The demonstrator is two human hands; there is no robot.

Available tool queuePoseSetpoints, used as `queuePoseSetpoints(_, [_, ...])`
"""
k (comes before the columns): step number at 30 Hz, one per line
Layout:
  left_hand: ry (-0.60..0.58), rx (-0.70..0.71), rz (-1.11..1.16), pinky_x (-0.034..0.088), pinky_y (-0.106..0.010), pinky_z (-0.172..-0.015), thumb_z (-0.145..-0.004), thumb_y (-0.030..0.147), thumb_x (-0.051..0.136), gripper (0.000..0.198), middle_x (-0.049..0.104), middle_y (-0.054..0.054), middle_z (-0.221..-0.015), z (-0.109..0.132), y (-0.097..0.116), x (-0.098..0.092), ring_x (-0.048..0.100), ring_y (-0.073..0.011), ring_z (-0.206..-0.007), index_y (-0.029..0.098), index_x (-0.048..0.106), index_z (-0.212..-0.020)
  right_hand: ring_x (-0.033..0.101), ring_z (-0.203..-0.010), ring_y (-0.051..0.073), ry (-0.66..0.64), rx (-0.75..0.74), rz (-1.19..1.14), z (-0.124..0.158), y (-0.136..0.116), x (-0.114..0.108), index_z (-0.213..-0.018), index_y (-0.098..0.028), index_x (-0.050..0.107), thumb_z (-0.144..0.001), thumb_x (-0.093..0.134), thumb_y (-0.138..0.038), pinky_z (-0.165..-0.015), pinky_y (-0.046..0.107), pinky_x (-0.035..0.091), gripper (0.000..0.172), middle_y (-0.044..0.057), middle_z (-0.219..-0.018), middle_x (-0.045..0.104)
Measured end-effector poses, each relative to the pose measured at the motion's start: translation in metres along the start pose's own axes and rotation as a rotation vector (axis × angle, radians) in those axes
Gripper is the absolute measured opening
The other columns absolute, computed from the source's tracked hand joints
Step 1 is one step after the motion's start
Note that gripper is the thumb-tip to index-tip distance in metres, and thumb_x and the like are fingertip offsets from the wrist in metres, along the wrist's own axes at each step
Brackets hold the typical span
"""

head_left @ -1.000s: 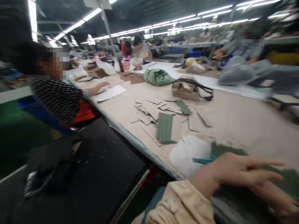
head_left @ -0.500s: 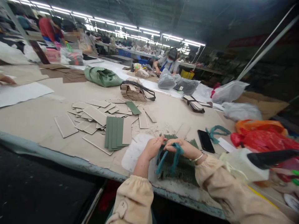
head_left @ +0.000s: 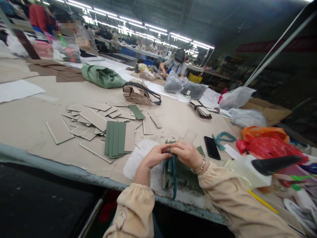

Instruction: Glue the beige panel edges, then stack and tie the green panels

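Note:
A stack of green-edged pieces [head_left: 184, 175] stands at the table's front edge, close in front of me. Over its left part runs a teal fabric strip [head_left: 174, 178], one end hanging down the front. My left hand [head_left: 157, 155] pinches the strip at the top of the stack. Right beside it, my right hand [head_left: 185, 152] has its fingers closed on the same strip, fingertips meeting the left ones. The exact grip between the fingertips is partly hidden. Left of the hands lie overlapping green panels [head_left: 115, 138] and a loose heap of beige panels [head_left: 94, 119].
A black phone [head_left: 212, 147] and a teal strip loop [head_left: 224, 138] lie to the right. Beyond are a white bottle with a black top [head_left: 257, 170] and red plastic bags [head_left: 269, 145]. A tied bundle [head_left: 138, 93] and green bag [head_left: 101, 75] sit farther back. Other people work behind.
My hands have come together at the top of the stack, the right one moving left. The strip's raised loop is now drawn down, its end hanging in front. The view has shifted slightly.

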State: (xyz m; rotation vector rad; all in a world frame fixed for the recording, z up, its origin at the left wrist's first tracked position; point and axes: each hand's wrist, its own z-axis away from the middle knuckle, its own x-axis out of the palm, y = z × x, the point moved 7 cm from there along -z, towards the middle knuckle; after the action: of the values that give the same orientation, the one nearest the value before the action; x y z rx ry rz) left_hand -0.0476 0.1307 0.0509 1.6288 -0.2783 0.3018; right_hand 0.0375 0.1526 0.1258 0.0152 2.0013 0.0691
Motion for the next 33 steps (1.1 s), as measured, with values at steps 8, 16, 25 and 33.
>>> queuePoseSetpoints(8, [0.057,-0.121,0.177,0.041,-0.022,-0.066,-0.062,0.022,0.074,0.04,0.069,-0.005,-0.085,0.002,-0.013,-0.007,0.056,-0.0128,-0.073,0.015,0.074,-0.101,0.053,-0.077,0.016,0.056,0.041,-0.018,0.003,0.005,-0.003,-0.083,-0.02,0.063,-0.089,0.043,-0.008,-0.07,0.029,0.045,0.025,0.006,-0.085,0.064])
queuePoseSetpoints(16, [0.075,-0.08,0.058,0.032,-0.019,-0.051,-0.066,0.025,0.07,0.041,0.068,-0.002,-0.075,-0.001,-0.014,-0.007,0.044,-0.006,-0.052,0.015,0.072,-0.106,0.054,-0.077,0.017,0.124,0.077,0.009,0.004,0.001,-0.006,-0.08,-0.02,0.064,-0.087,0.042,-0.006,-0.068,0.029,0.047,0.027,0.006,-0.085,0.065])
queuePoseSetpoints(25, [0.471,0.174,-0.411,0.046,-0.033,-0.09,-0.072,0.011,0.058,0.021,0.072,-0.004,-0.086,0.006,0.012,-0.025,0.063,-0.0206,-0.088,0.02,0.075,-0.079,0.06,-0.084,0.017,0.14,0.139,-0.211,0.012,0.014,-0.011,-0.099,-0.023,0.07,-0.09,0.049,-0.011,-0.075,0.033,0.053,0.026,0.006,-0.095,0.07])
queuePoseSetpoints(33, [0.609,-0.024,-0.883,0.041,-0.033,-0.094,-0.076,0.008,0.051,0.029,0.07,-0.01,-0.096,0.021,0.005,-0.048,0.06,-0.0242,-0.098,0.021,0.075,-0.086,0.063,-0.091,0.019,0.172,0.314,-0.349,0.044,0.021,-0.012,-0.096,-0.025,0.073,-0.089,0.06,-0.027,-0.083,0.039,0.053,0.015,0.005,-0.096,0.073])
